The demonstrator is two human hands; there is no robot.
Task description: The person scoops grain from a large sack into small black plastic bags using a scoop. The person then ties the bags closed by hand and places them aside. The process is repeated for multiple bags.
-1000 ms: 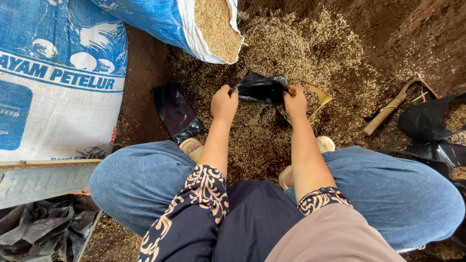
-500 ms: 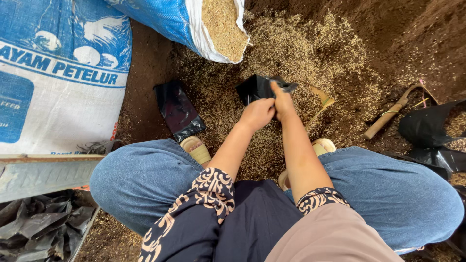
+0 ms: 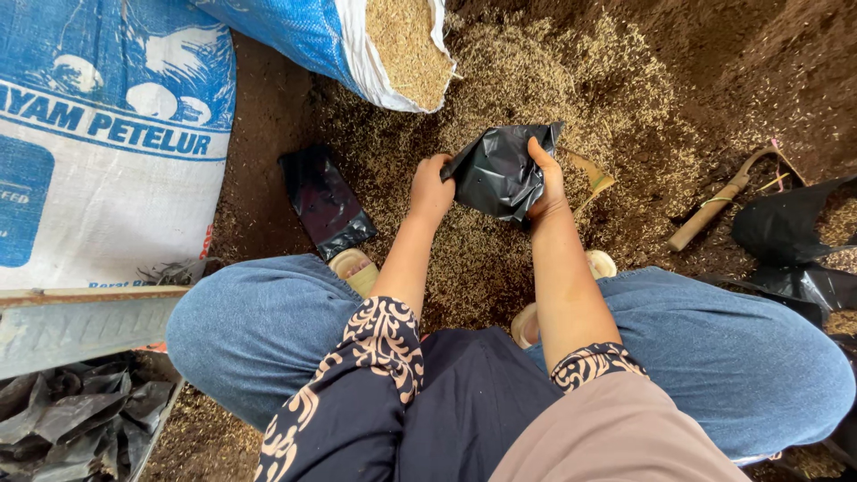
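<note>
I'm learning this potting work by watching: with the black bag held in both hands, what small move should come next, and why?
Probably spread the mouth open. The black plastic bag is crumpled and looks empty, pinched by the left hand and right hand above the husk-and-soil mix, so nothing could go in yet.

Both our forearms reach fwd between our knees; left hand (image 3: 430,192) w/ fingers curled in a pinch grip, right hand (image 3: 546,183) closed, thumb up, wrists slightly bent.
</note>
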